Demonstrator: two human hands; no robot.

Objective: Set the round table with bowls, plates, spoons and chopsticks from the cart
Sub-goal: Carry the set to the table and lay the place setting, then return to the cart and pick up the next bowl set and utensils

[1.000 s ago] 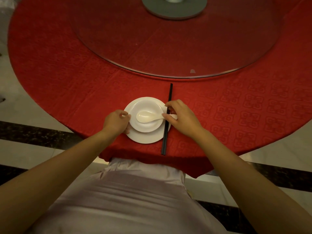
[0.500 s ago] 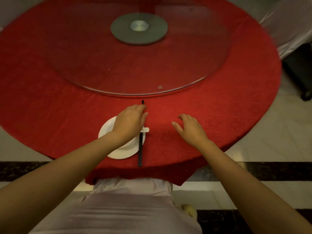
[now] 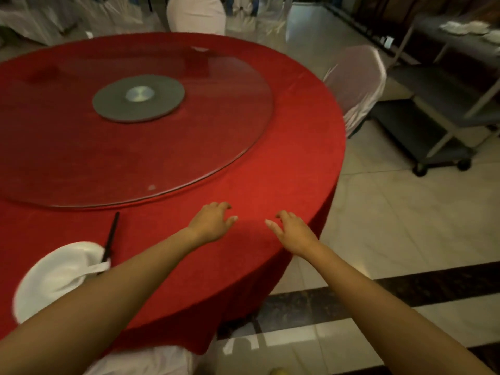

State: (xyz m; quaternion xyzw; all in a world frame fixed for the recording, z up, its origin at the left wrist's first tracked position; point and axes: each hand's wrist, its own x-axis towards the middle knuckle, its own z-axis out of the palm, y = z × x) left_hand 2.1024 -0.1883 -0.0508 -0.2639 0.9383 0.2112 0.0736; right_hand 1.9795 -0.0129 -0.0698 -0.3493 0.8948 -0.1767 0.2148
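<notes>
One place setting lies at the table's near left edge: a white plate [image 3: 29,288] with a white bowl [image 3: 67,266] on it, a white spoon [image 3: 98,266] whose handle points right, and black chopsticks [image 3: 111,236] along its right side. My left forearm hides part of the plate. My left hand [image 3: 212,221] and my right hand [image 3: 290,232] hover over the red tablecloth [image 3: 243,185] to the right of the setting. Both have loosely spread fingers and hold nothing. The grey cart [image 3: 443,104] stands at the far right, with white dishes [image 3: 465,28] on its top shelf.
A glass turntable [image 3: 230,104] with a grey hub [image 3: 139,97] covers the table's middle. A white-covered chair [image 3: 357,82] stands between table and cart, another chair [image 3: 196,13] at the far side. Tiled floor with a dark band lies to the right.
Both hands let go of the spoon and plate and moved right, away from the setting. My view swung to the right, bringing the cart and chairs into sight.
</notes>
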